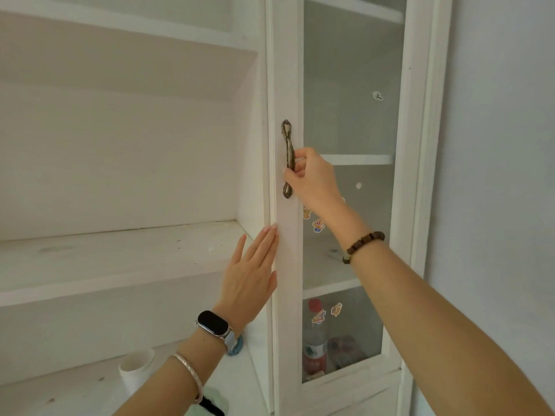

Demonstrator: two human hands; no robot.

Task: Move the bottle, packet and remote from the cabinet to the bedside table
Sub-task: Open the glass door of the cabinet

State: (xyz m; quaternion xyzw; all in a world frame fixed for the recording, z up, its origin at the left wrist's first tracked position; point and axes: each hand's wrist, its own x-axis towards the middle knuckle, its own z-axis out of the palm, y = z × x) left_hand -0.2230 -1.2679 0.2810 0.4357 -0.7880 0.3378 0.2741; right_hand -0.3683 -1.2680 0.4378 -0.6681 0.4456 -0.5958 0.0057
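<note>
**Inspector:** Location of the task items?

**Assistant:** The bottle (313,340), with a red cap and a red-and-green label, stands upright in the cabinet's lowest glazed compartment, behind the frosted-glass door (286,265). The pinkish packet (345,349) lies just beside it on the right, blurred by the glass.

**Inspector:** The hands?

**Assistant:** The right hand (312,178) is curled round the lower half of the bronze door handle (287,139), gripping it. The left hand (252,271) is flat, with fingers straight and together. Its fingertips touch the door's left edge and it holds nothing.

**Inspector:** Is the door latched or ajar?

**Assistant:** Cannot tell from this angle.

**Inspector:** Surroundings?

**Assistant:** There are cartoon stickers (318,226) on the glass. The right wrist has a bead bracelet (363,244), and the left wrist has a smartwatch (213,324) and a silver bangle (189,373). A white cup (136,367) stands on the open shelf at lower left.
</note>
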